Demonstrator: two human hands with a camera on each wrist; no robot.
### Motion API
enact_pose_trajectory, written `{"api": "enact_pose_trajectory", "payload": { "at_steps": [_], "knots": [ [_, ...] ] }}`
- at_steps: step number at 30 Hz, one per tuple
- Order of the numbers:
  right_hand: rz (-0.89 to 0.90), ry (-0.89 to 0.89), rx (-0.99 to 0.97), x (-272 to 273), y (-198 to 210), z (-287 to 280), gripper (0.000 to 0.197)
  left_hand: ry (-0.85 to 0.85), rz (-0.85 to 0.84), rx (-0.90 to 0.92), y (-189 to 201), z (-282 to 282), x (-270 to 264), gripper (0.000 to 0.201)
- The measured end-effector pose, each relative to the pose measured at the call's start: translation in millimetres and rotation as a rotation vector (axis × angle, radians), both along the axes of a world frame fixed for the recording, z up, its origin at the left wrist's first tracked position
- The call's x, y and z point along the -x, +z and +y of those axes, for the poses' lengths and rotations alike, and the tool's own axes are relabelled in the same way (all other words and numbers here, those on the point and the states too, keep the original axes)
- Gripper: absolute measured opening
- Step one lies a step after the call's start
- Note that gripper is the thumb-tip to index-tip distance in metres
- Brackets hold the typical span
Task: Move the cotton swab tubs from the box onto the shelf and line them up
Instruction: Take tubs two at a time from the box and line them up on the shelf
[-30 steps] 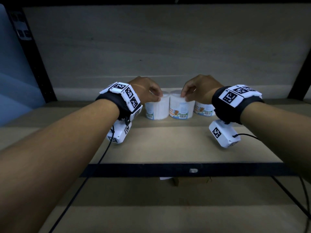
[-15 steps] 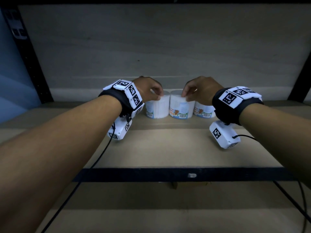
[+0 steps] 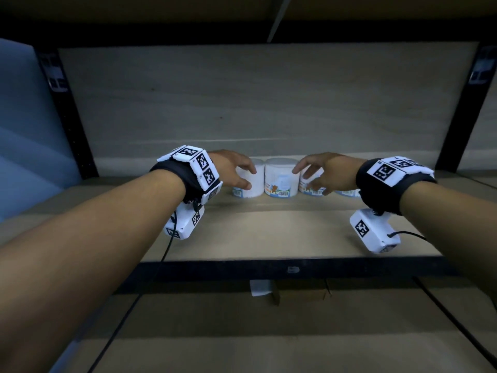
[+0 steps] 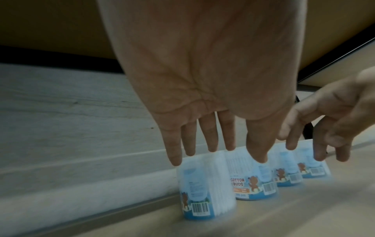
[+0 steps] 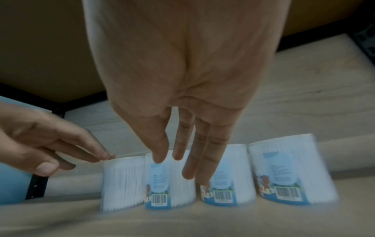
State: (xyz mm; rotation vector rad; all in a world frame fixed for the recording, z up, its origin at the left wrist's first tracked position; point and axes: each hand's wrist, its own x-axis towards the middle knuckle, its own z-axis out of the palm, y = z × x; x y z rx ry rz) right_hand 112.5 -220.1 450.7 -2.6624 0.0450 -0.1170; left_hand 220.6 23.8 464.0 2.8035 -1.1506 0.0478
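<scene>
Several white cotton swab tubs with blue bear labels stand in a row against the back wall of the shelf (image 3: 255, 230). The leftmost tub (image 3: 255, 184) (image 4: 205, 189) (image 5: 121, 181) touches the second tub (image 3: 281, 177) (image 4: 255, 181) (image 5: 170, 184). A third tub (image 3: 305, 188) (image 5: 229, 181) and a fourth tub (image 3: 347, 193) (image 5: 290, 173) follow to the right. My left hand (image 3: 246, 177) (image 4: 219, 154) hovers open in front of the leftmost tub, fingers straight. My right hand (image 3: 310, 181) (image 5: 176, 165) hovers open before the third tub. Neither hand holds anything.
The shelf's black front rail (image 3: 269, 267) runs below my wrists. Black uprights (image 3: 72, 125) stand at both sides, and a blue panel (image 3: 27, 130) lies to the left. A piece of cardboard box (image 3: 301, 293) shows under the rail. Cables hang from both wrist cameras.
Both hands were curled over the tops of the tubs; now the fingers have straightened and let go, and the hands have drawn slightly apart. The fourth tub has come into sight.
</scene>
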Motion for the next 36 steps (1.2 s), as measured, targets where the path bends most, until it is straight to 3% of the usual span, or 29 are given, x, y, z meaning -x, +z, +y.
{"api": "enact_pose_trajectory", "payload": {
  "at_steps": [7,11,16,23,28,32,36],
  "knots": [
    [0.040,-0.025,-0.061,47,-1,7,0.032,-0.091,0.034,0.085,5,5,45,0.034],
    [0.090,-0.060,-0.094,76,5,12,0.025,-0.086,0.296,0.140,0,8,70,0.025],
    [0.266,0.021,-0.090,113,3,20,0.027,-0.135,0.436,0.183,-8,13,104,0.030],
    [0.358,0.081,-0.120,140,-38,24,0.028,-0.232,0.503,0.124,-39,10,145,0.032],
    [0.414,0.107,-0.187,153,-77,30,0.028,-0.283,0.627,0.188,-67,15,166,0.036],
    [0.496,0.104,-0.207,158,-110,33,0.030,-0.314,0.685,0.106,-106,13,175,0.046],
    [0.523,0.079,-0.263,157,-155,35,0.029,-0.294,0.765,0.100,-165,11,175,0.031]
  ]
}}
